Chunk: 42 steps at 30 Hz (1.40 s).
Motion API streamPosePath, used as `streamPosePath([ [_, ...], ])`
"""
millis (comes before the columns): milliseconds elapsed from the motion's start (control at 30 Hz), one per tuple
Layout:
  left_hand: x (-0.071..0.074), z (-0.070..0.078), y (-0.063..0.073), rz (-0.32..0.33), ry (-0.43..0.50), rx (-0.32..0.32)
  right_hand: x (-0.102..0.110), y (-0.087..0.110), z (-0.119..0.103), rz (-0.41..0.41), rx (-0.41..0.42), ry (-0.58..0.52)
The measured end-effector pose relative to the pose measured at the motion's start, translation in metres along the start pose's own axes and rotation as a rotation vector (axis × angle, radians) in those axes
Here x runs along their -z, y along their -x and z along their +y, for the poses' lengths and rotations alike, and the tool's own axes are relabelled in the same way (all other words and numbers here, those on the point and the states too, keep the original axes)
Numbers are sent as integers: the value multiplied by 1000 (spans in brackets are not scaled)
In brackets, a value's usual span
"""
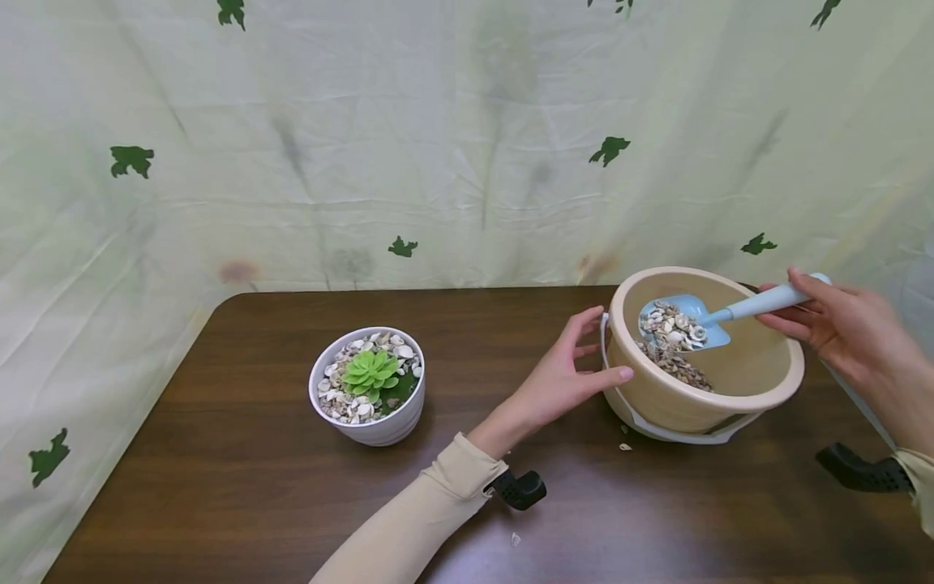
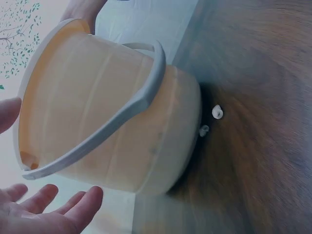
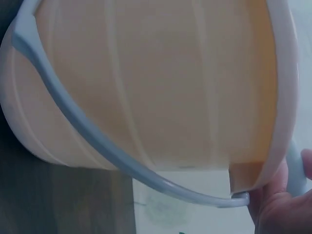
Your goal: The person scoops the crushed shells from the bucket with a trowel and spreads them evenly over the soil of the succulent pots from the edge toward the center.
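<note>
My right hand (image 1: 850, 324) grips the light-blue handle of a small scoop (image 1: 762, 303). The scoop's blade, heaped with small seashells (image 1: 673, 326), is over the mouth of a beige bucket (image 1: 660, 408). More shells (image 1: 682, 371) lie inside against the bucket's near left wall. At the bucket's left side is my left hand (image 1: 558, 380), fingers spread and thumb close by the rim; it holds nothing. In the left wrist view, the grey bucket handle (image 2: 142, 100) hangs down along the wall. The right wrist view shows mostly the bucket wall (image 3: 161, 87), with the right hand (image 3: 285, 209) at its rim.
A white ribbed pot (image 1: 390, 427) with a green succulent (image 1: 370, 372) and white shells stands on the dark wooden table (image 1: 241, 454), left of centre. A few stray shells (image 1: 625, 447) lie near the bucket's base. A pale leaf-print cloth (image 1: 438, 146) hangs behind.
</note>
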<state>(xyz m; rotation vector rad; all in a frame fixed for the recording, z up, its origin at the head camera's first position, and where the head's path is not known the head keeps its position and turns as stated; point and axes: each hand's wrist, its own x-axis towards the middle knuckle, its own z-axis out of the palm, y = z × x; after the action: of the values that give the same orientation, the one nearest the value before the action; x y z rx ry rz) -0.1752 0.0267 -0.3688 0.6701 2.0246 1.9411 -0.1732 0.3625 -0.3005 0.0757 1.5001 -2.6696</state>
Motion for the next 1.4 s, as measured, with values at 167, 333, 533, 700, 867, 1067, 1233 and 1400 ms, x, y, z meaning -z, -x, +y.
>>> streamPosePath([
  [167, 8, -2, 13, 1, -54, -7, -6, 7, 3, 23, 57, -7],
  [333, 16, -4, 27, -38, -115, -40, -17, 12, 7, 19, 110, -63],
  [533, 25, -4, 43, -36, -145, -59, -30, 14, 14, 16, 149, -203],
  [700, 35, -3, 57, -31, -196, -49, -39, 15, 19, 51, 170, -211],
  [867, 47, -5, 73, -38, -259, -54, -49, 15, 25, 39, 189, -238],
  [1067, 62, -10, 93, -41, -324, -89, -62, 18, 33, -29, 205, -281],
  [1233, 74, -9, 111, -31, -371, -82, -74, 18, 39, -56, 184, -289],
  [1400, 85, -5, 129, 7, -410, -64, -87, 19, 47, -86, 175, -274],
])
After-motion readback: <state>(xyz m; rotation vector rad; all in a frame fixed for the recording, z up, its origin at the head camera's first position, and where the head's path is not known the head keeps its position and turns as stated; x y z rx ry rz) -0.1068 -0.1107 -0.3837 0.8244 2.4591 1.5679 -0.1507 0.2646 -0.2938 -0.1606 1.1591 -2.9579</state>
